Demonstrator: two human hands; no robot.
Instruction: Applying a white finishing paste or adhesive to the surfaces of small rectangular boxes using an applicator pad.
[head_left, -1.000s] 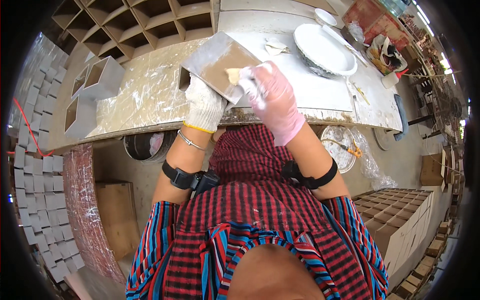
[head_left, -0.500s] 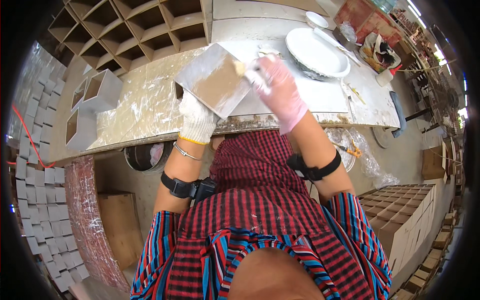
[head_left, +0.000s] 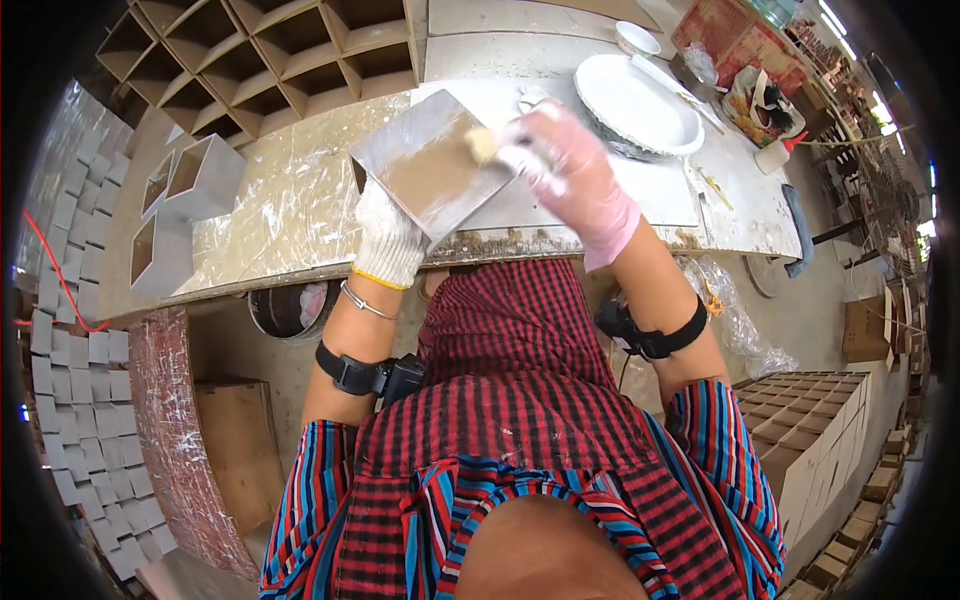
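Note:
My left hand (head_left: 390, 238), in a white knitted glove with a yellow cuff edge, is closed on a small box (head_left: 430, 170) and holds it tilted above the worktable. The box's upper face has a bare brown middle with greyish-white paint around it. My right hand (head_left: 570, 170), in a pink glove smeared with white, grips a brush (head_left: 482, 146). Its pale bristles are at the right part of the brown face; the handle is mostly hidden by the fingers. To the right stands a wide white basin (head_left: 640, 105) with a pale stick across its rim.
Several small grey boxes (head_left: 165, 225) stand at the table's left. Behind them is a brown compartment rack (head_left: 270, 60). A white bowl (head_left: 637, 40) and a white bottle with red top (head_left: 775, 155) are at the far right. The paint-stained table edge (head_left: 500, 243) runs before me.
My right hand has shifted right and slightly toward me, with the brush tip sliding a little right. The box in my left hand has barely moved.

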